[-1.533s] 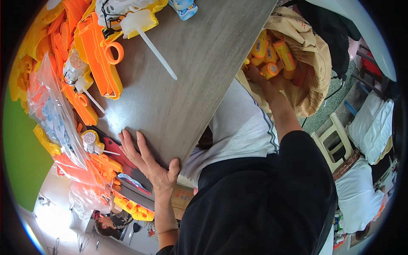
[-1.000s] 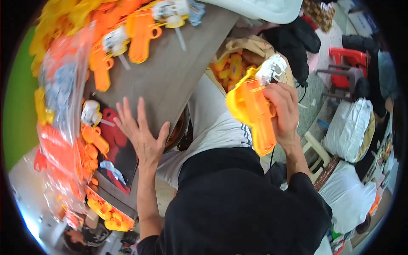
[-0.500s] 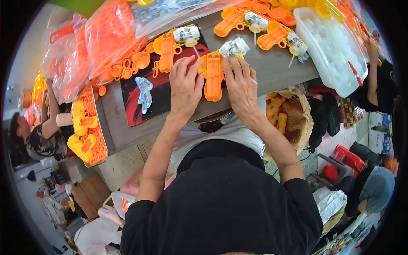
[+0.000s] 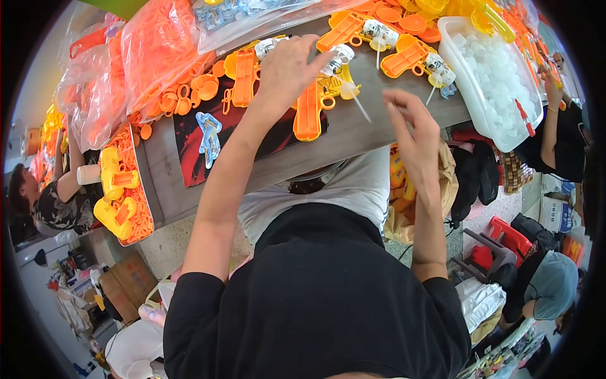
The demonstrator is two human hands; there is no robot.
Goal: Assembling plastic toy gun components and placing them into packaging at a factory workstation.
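Before me on the table lies an orange-and-yellow toy shell (image 4: pixel 309 114), shaped like a toy gun, its hollow side up. At its far end sits a white mechanism block (image 4: pixel 341 55), and a thin whitish tube (image 4: pixel 362 108) sticks out toward the near right. My left hand (image 4: pixel 284 72) reaches over the shell's far left, thumb and fingers apart, thumb close to the block; whether it touches is unclear. To the right, my right hand (image 4: pixel 416 129) hovers over the table's front edge, fingers stretched, holding nothing. Left of my left hand lies a similar shell (image 4: pixel 243 79), partly covered by it.
More such shells (image 4: pixel 404 57) lie at the far right, beside a white tub (image 4: pixel 451 31) of translucent pieces. A blue shiny cutout (image 4: pixel 208 139) rests on a dark red mat (image 4: pixel 189 167). Orange parts fill a tray (image 4: pixel 151 215) at left. A paper bag (image 4: pixel 448 183) stands below the edge.
My left hand has moved forward, over the far end of the shells. My right hand has let go of the toy and drawn back to the right. The toy has shifted slightly left.
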